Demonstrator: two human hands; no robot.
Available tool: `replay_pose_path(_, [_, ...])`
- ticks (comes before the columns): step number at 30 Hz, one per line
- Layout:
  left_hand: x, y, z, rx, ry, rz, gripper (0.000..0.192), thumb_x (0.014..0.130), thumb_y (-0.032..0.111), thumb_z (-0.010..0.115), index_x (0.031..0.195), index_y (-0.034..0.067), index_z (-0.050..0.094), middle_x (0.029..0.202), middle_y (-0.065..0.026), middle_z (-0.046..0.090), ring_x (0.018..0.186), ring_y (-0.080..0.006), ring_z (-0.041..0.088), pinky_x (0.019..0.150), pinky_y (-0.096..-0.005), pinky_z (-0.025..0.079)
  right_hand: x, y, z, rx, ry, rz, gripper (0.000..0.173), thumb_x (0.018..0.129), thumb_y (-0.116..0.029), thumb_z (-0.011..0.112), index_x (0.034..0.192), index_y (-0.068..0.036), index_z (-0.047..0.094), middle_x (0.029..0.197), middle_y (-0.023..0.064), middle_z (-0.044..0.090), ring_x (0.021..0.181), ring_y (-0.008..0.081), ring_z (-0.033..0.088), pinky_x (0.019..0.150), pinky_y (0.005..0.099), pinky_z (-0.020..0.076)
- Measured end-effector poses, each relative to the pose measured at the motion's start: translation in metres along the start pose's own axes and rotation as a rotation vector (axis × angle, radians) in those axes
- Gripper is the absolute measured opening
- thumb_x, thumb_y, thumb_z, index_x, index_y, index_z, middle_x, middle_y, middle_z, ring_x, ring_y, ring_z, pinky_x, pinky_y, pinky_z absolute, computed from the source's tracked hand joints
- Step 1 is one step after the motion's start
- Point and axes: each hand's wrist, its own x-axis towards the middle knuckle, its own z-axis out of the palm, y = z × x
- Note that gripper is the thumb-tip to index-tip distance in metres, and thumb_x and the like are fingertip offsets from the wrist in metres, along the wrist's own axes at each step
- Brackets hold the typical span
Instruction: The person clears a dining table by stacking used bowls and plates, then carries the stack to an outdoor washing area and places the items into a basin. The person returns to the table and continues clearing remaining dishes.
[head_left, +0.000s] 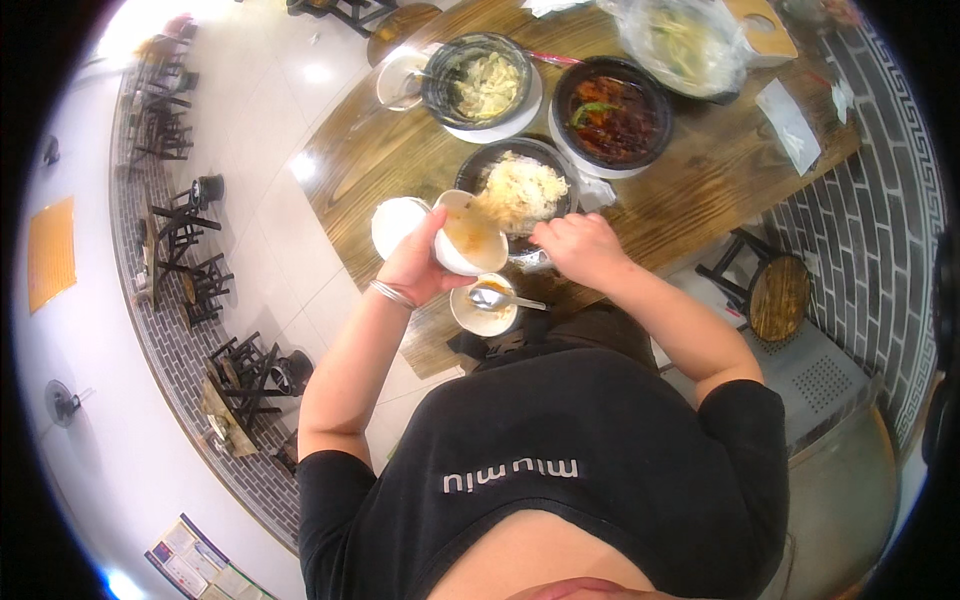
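Observation:
My left hand (424, 259) holds a white bowl (471, 259) tilted at the rim of a dark bowl of pale, shredded food (525, 187). Brownish sauce or residue coats the inside of the tilted bowl. Over the near right rim of the dark bowl, my right hand (581, 247) is closed with its fingers curled; whatever it grips is too blurred to name. Just below the held bowl stands a small white bowl (482, 321) with a metal spoon (495, 299) in it. Another white bowl or plate (396, 225) lies left of my left hand.
Farther back stand a black bowl of pale food (484, 86), a black bowl of red-brown stew (611, 112), a cup (400, 81) and a plastic-covered dish (686, 45). Crumpled tissue (596, 193) lies beside the dark bowl. A round stool (780, 298) stands at the right, near the brick-patterned wall.

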Motion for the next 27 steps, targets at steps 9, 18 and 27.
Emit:
replay_pose_path(9, [-0.01, -0.007, -0.01, -0.06, -0.081, 0.056, 0.055, 0.085, 0.043, 0.052, 0.127, 0.011, 0.04, 0.122, -0.0126, 0.051, 0.109, -0.0306, 0.053, 0.081, -0.0475, 0.05, 0.003, -0.004, 0.006, 0.158, -0.112, -0.03, 0.012, 0.081, -0.02, 0.056, 0.072, -0.012, 0.059, 0.065, 0.0058, 0.062, 0.062, 0.0232, 0.062, 0.052, 0.034, 0.0464])
replay_pose_path(18, [-0.034, -0.028, -0.109, -0.346, -0.244, 0.477, 0.056, 0.078, 0.021, 0.056, 0.126, -0.001, 0.038, 0.122, -0.0206, 0.049, 0.107, -0.0342, 0.054, 0.082, -0.0493, 0.051, -0.013, 0.004, -0.028, 0.407, -0.052, 0.427, 0.025, 0.083, -0.025, 0.059, 0.095, -0.004, 0.058, 0.069, 0.011, 0.059, 0.061, 0.0251, 0.059, 0.056, 0.0328, 0.0449])
replay_pose_path(27, [-0.005, -0.047, -0.134, -0.031, 0.412, 0.435, 0.053, 0.069, -0.005, 0.041, 0.122, 0.001, 0.046, 0.109, -0.0137, 0.056, 0.09, -0.0238, 0.06, 0.068, -0.0324, 0.054, -0.029, -0.024, -0.005, 0.721, -0.438, 0.608, 0.019, 0.078, -0.02, 0.065, 0.083, -0.003, 0.059, 0.062, 0.0071, 0.058, 0.055, 0.0119, 0.053, 0.053, 0.0272, 0.0414])
